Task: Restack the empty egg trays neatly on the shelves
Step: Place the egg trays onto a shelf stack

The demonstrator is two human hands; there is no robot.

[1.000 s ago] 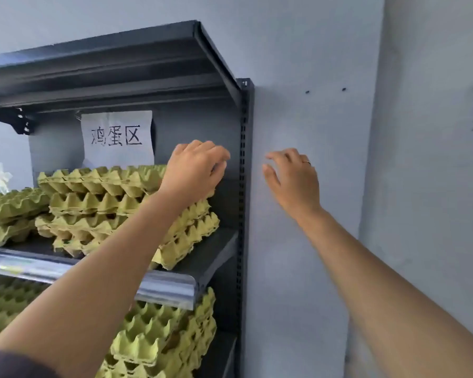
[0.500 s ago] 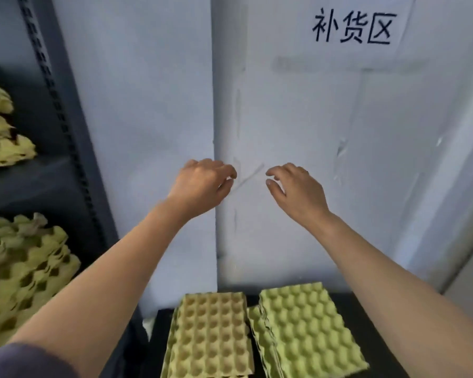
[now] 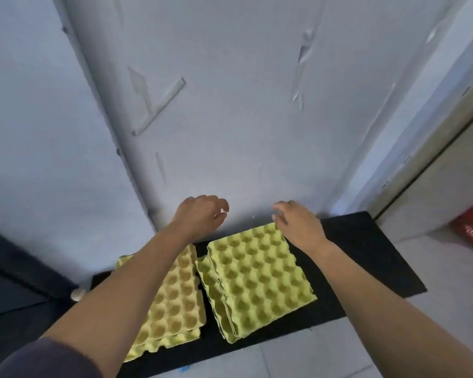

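**A:** Head view, largest feature first: what fills the upper field?

**B:** A pale wall (image 3: 243, 110), scuffed and creased. At its foot lies a black mat (image 3: 366, 257) on the tiled floor (image 3: 325, 353). The shelves named in the task do not clearly appear here; only a dark edge shows at far left.

**A:** And on the mat?

**B:** Two piles of empty egg trays, flat, cups upward. The green stack (image 3: 257, 279) lies on the right, slightly skewed, its lower trays fanned out at the left edge. The tan stack (image 3: 175, 293) sits just beside it on the left, partly hidden under the left forearm. Presumably they rest here as a supply awaiting the shelves.

**A:** The hands?

**B:** Both reach down towards the far ends of the piles. The right hand (image 3: 298, 225) hovers over the green stack's far right corner, fingers loosely spread and empty; contact cannot be confirmed. The left hand (image 3: 200, 216) is beyond the tan stack's far edge, near the wall, fingers curled with a gap to the thumb, holding nothing.

**A:** The step in hand?

**B:** Probably an approach to take a tray or stack by its far edge. The fanned lower trays may drag or separate on lifting.
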